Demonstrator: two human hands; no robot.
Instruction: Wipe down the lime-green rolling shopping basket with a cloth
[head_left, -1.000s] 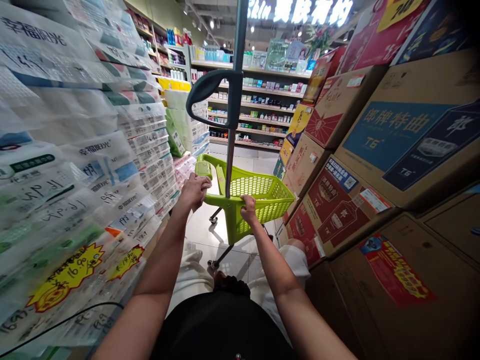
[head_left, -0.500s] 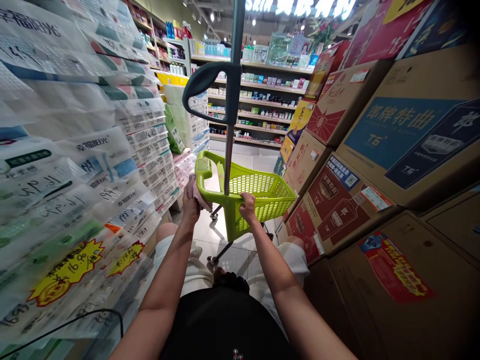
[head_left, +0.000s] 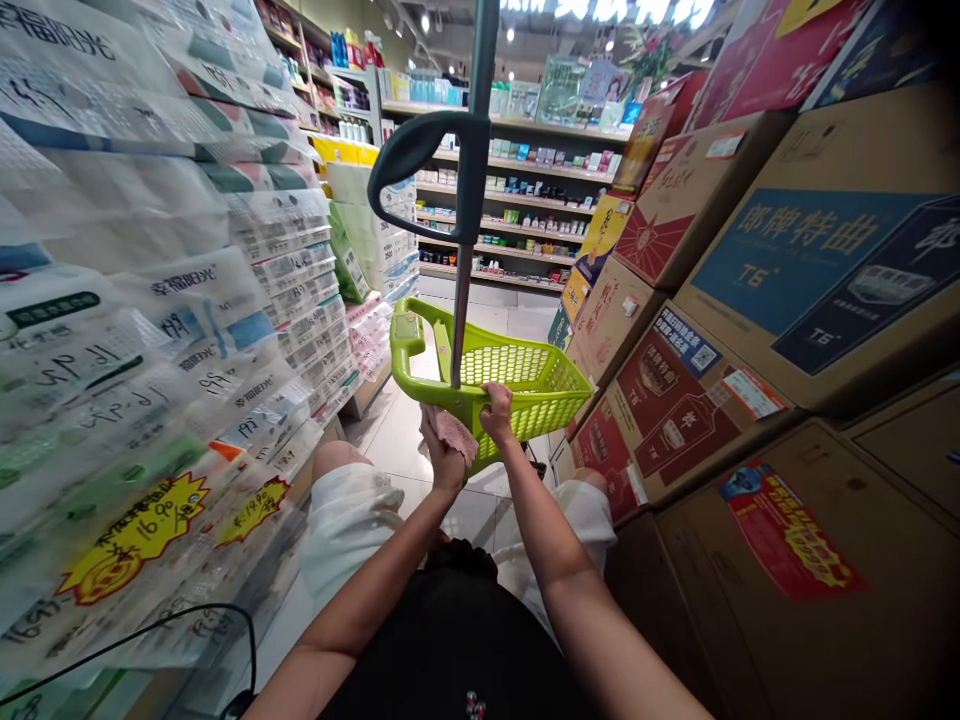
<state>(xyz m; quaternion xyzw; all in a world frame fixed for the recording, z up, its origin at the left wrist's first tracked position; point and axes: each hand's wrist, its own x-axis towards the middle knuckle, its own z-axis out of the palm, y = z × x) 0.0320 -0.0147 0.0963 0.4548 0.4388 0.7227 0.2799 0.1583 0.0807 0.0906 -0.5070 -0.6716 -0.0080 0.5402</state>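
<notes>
Viewed from the aisle, the unit being handled is a green basket cart (head_left: 551,408), positioned directly ahead of the person and between the two grips and the far shelving.

Left hand (head_left: 444,462): the grip is closed on a pink cloth (head_left: 454,430), which is bunched in the fingers and projects past them on the far side. The cloth overlaps the near panel of the cart, below the rim; firm contact with the panel cannot be confirmed.

Right hand (head_left: 496,412): the grip is narrow, fingers curled over the near rim of the basket, just to the right of the left-hand grip and slightly farther from the person. The forearm extends straight back to the body.

Pole (head_left: 459,310): a grey shaft meets the cart just left of the right-hand grip and rises upright, carrying a dark loop handle (head_left: 472,180) well above both hands. The loop opens to the left.

A green raised block (head_left: 408,330) sits on the rim, beyond and to the left of the left-hand grip.

Surroundings: plastic-wrapped packs (head_left: 292,270) are stacked to the left of both grips; printed cartons (head_left: 832,270) are stacked to the right. Stocked shelves (head_left: 517,215) stand well beyond the hands.
</notes>
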